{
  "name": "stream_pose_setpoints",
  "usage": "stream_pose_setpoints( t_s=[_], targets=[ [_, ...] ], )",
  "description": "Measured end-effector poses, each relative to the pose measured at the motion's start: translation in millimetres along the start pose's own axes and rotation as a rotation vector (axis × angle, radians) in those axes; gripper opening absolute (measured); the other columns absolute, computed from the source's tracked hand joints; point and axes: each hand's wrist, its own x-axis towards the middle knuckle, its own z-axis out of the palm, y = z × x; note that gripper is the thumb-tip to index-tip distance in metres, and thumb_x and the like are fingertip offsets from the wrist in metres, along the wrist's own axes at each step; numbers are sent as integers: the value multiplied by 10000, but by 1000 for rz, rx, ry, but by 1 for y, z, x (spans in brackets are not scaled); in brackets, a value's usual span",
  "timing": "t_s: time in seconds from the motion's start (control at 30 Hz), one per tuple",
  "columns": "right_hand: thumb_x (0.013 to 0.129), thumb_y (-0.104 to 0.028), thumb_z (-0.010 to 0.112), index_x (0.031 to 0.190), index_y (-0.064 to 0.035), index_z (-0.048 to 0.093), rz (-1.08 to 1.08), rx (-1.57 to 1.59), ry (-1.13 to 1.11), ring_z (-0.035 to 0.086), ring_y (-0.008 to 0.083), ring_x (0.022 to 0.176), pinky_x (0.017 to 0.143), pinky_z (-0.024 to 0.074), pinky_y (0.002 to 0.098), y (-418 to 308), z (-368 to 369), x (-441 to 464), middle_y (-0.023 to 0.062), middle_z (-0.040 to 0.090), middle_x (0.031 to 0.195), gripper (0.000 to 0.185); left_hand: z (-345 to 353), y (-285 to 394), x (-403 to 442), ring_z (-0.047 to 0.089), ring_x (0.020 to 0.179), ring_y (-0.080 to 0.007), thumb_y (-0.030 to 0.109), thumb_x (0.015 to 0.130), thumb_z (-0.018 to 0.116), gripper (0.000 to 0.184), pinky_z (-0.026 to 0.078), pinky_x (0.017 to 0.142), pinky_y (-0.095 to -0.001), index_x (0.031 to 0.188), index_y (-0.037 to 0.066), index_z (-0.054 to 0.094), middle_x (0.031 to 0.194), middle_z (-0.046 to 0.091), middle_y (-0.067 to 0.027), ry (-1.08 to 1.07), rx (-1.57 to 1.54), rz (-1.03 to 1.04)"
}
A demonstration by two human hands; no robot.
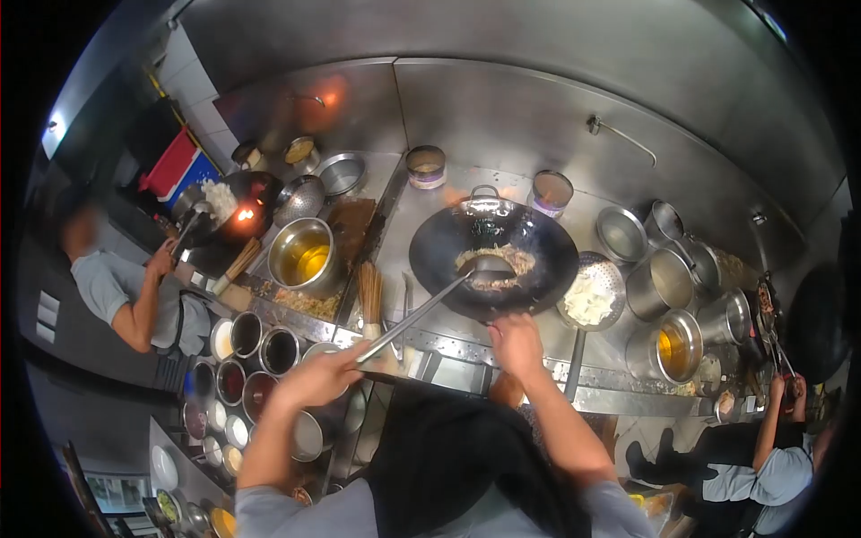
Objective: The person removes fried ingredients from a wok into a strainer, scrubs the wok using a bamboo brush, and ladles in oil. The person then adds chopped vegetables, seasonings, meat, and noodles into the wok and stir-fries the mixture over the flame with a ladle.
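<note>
My left hand (316,380) is wrapped round the end of a long-handled ladle (419,314). Its bowl rests in the food (513,258), a pale, shredded-looking mix, at the bottom of a large black wok (547,282). At the wok's near rim, my right hand (517,345) is closed on the edge; the exact grip is partly hidden. Right of the wok lies a perforated strainer (613,273) with white pieces (589,298) in it, its handle pointing toward me. A bamboo brush (369,291) stands left of the ladle's handle.
Pots of yellow oil (311,260) (677,350) stand on both sides. Cans (426,168) (551,192) sit behind the wok. Several seasoning containers (280,348) are at lower left. A co-worker (134,291) cooks over flames on the left; another person (771,480) holds tongs at right.
</note>
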Motion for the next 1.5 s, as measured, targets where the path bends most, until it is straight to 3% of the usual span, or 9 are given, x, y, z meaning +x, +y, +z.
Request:
stream_pose_setpoints(
  t_s=[0.13,0.33,0.57,0.83,0.93,1.07,1.2,1.33,1.5],
  targets=[
    [827,-162,689,804,-49,712,-1,82,105,639,316,807,833,472,436,-7,9,-1,161,682,805,117,-22,20,14,660,933,-382,242,930,614,564,507,832,-449,1469,217,449,969,702,-175,-197,28,-86],
    [832,-228,690,792,-93,703,78,-19,-55,628,310,829,755,486,480,-20,36,-66,124,681,845,142,96,-4,87,650,827,-454,226,928,574,587,504,774,-532,1489,239,402,893,679,-256,108,121,-77],
    [823,-176,691,754,-65,697,13,96,191,580,312,766,772,463,419,-13,32,-37,110,639,742,131,33,1,33,668,950,-382,179,899,662,562,526,829,-431,1434,206,492,1027,703,-171,105,25,-60],
    [822,-227,698,797,-83,708,83,-7,-59,643,287,843,836,473,442,-9,62,-74,108,691,824,147,44,-1,67,655,941,-387,160,915,638,542,502,825,-405,1432,111,480,1010,695,-181,60,-75,-96],
    [776,-250,736,784,-134,717,-19,70,-25,631,280,850,738,470,475,-11,45,-105,100,673,826,118,41,11,41,655,920,-386,145,914,641,543,504,821,-397,1432,111,482,985,694,-183,144,-80,-46],
    [818,-146,685,736,-50,677,-10,89,209,569,334,759,746,462,437,-14,21,-27,134,634,762,127,10,14,29,687,956,-312,124,913,656,567,501,866,-347,1447,98,465,1033,705,-189,65,-169,-179],
    [854,-172,667,789,-60,712,72,175,33,627,299,881,869,461,422,20,58,14,127,688,835,137,47,-17,78,679,962,-308,133,936,617,557,495,872,-335,1463,87,441,1081,695,-207,209,-232,-45],
    [870,-195,653,814,-63,724,84,173,19,635,300,917,909,457,429,38,88,17,130,701,866,160,143,-39,135,660,985,-338,187,949,582,560,493,894,-398,1474,89,416,1060,685,-220,152,-330,-160],
    [882,-215,640,860,-70,732,62,173,20,634,304,923,936,442,458,47,98,20,116,706,890,173,117,-1,84,649,972,-408,199,940,575,550,494,877,-472,1460,92,428,1032,675,-253,156,-262,-137]
  ],
)
